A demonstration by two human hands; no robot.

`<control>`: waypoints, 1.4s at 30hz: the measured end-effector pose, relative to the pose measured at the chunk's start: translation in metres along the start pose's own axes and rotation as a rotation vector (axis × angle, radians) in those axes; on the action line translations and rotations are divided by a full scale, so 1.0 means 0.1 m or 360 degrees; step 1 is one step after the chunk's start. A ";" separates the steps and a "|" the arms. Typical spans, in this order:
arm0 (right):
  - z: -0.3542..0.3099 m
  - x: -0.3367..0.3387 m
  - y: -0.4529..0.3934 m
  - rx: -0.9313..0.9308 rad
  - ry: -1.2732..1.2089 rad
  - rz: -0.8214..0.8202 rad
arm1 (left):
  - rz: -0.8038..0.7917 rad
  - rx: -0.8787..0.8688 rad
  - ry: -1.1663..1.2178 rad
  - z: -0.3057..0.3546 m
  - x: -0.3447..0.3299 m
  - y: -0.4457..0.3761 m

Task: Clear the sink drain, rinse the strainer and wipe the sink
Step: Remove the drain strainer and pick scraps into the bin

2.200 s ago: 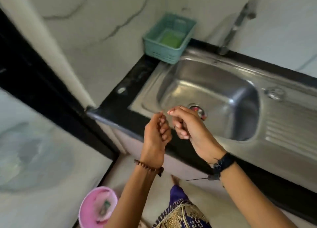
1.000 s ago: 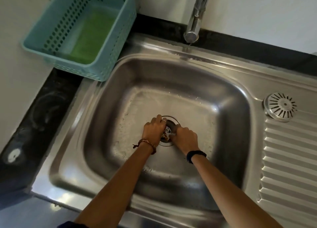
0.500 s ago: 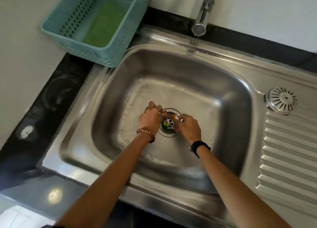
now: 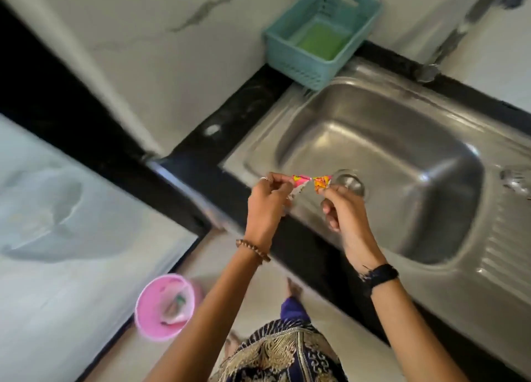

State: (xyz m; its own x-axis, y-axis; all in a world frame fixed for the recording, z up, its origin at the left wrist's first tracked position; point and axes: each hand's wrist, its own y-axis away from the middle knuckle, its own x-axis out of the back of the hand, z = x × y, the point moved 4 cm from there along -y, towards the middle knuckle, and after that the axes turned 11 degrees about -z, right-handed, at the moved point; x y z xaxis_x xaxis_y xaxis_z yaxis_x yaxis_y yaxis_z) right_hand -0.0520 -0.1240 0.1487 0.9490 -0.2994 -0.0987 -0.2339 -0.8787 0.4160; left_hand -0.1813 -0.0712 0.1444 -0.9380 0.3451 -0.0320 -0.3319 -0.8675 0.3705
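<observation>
1. Steel shows bare around the drain [image 4: 349, 183] now: half a second ago both hands were down in the sink [image 4: 388, 163] picking at bright scraps in the drain mouth, and they have since lifted clear to the sink's near left edge.
2. The left hand [image 4: 265, 206] pinches a pink scrap [image 4: 386, 179] between its fingertips; the right hand [image 4: 343, 212] pinches an orange and yellow scrap [image 4: 321, 182] the same way, the two pieces almost touching.
3. My reading: the clearing step is well along, since no colour remains visible in the drain, though blur hides its depth. Rinsing and wiping look not yet begun.
4. The strainer [image 4: 514, 180] lies on the draining board to the right, blurred at the frame edge.
5. A pink bin [image 4: 165, 307] stands on the floor to the near left, with rubbish already inside; it seems the likely place for the scraps.
6. Count: two hands, two scraps, one drain, one strainer, one bin, one tap [image 4: 448, 42] at the far right, one teal basket [image 4: 321, 33] at the far left corner holding one green pad [image 4: 320, 42].
</observation>
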 end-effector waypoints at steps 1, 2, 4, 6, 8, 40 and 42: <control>0.07 -0.25 0.15 0.0003 0.0023 -0.0114 | 0.0076 -0.0009 0.0031 -0.06 0.24 0.27; 0.15 -0.48 0.28 0.0003 0.0059 -0.0224 | 0.0146 -0.0032 0.0049 -0.13 0.47 0.54; 0.34 -0.87 0.50 0.0011 0.0186 -0.0412 | 0.0266 -0.0065 0.0077 -0.32 0.85 1.00; 0.59 -1.28 0.67 -0.0006 0.0367 -0.0626 | 0.0461 -0.0062 0.0136 -0.59 1.24 1.42; 0.85 -1.63 0.77 -0.0031 0.0589 -0.0815 | 0.0667 -0.0030 0.0207 -0.85 1.56 1.73; 6.05 -3.54 -1.00 -0.0480 0.2024 -0.1479 | 0.1287 0.0975 0.0697 -6.16 3.19 0.90; 5.73 -3.54 -0.88 -0.0651 0.1636 -0.1322 | 0.1340 0.0898 0.0945 -5.86 3.13 0.95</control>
State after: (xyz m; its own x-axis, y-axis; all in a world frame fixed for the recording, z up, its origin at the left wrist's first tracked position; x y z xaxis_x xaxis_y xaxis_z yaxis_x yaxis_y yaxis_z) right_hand -0.4883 -0.1539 -0.3714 0.5478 0.8161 0.1840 0.3798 -0.4385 0.8145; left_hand -0.5648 -0.2552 -0.3743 -0.7895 -0.6120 0.0468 0.3667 -0.4092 0.8355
